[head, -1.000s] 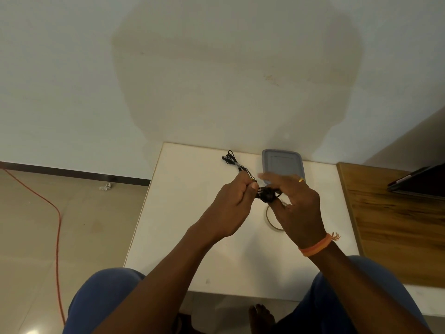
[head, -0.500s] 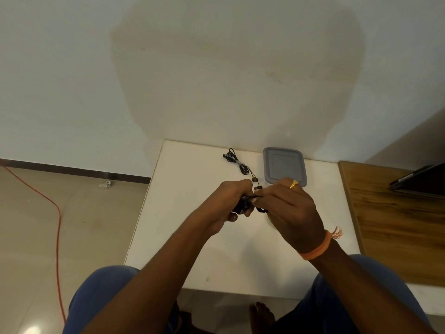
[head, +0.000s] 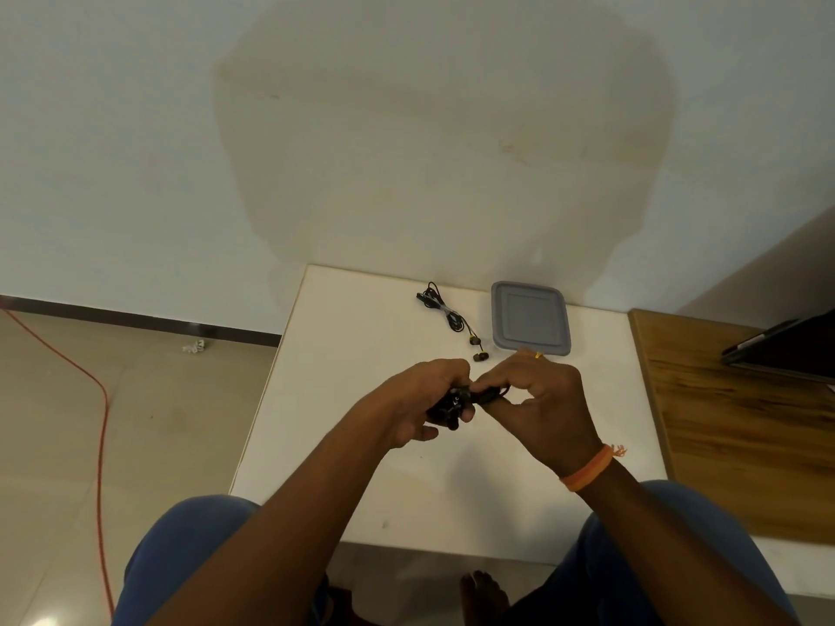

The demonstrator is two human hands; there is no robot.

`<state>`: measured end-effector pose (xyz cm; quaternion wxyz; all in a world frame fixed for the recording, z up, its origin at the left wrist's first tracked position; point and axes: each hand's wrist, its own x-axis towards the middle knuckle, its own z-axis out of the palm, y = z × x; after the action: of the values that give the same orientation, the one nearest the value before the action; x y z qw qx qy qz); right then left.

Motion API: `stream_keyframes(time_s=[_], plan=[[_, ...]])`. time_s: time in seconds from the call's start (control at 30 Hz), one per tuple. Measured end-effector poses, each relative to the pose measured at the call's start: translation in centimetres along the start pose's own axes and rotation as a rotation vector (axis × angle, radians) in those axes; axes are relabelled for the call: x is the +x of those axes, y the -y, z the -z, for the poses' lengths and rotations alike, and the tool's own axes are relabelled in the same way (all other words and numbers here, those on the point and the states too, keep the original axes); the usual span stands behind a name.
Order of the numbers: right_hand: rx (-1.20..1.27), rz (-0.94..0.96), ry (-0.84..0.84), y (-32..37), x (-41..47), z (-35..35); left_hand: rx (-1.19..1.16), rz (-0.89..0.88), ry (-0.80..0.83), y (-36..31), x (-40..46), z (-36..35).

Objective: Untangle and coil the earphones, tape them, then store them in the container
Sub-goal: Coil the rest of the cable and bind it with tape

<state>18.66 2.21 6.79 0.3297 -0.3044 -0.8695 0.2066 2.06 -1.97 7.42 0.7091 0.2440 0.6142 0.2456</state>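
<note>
Your left hand (head: 413,402) grips the tangled black earphone bundle (head: 447,406); your right hand (head: 537,395) pinches its cord, stretched sideways (nearer the grey lidded container (head: 529,324)).

Both hands (head: 488,399) drew nearer, left hand (head: 420,399) now bunching black earphones (head: 452,406)

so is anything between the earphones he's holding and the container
Only the lid: the grey container is closed. The white table between it and the held earphones is bare, with a second pair off to the side.
</note>
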Motion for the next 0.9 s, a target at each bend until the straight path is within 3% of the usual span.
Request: stream_keyframes(time_s=[0.13, 0.27, 0.4, 0.5, 0.67, 0.9], plan=[[0.196, -0.253, 0.006, 0.2, 0.3, 0.5, 0.111, -0.18, -0.078, -0.3, 0.2, 0.0], [0.258, -0.332, 0.007, 0.2, 0.8, 0.6, 0.145, -0.586, -0.29, 0.0, 0.6, 0.1], [0.27, -0.381, -0.035, -0.1, 1.0, 0.8, 0.237, -0.803, -0.189, 0.2, 0.3, 0.3], [0.227, -0.394, -0.045, -0.4, 0.8, 0.8, 0.384, -0.938, -0.23, 0.5, 0.1, 0.2], [0.277, -0.435, -0.081, -0.5, 1.0, 0.9, 0.482, -0.989, -0.255, 0.6, 0.2, 0.2], [0.376, -0.484, -0.102, -0.1, 1.4, 1.0, 0.4, -0.909, -0.399, 0.7, 0.8, -0.3]])
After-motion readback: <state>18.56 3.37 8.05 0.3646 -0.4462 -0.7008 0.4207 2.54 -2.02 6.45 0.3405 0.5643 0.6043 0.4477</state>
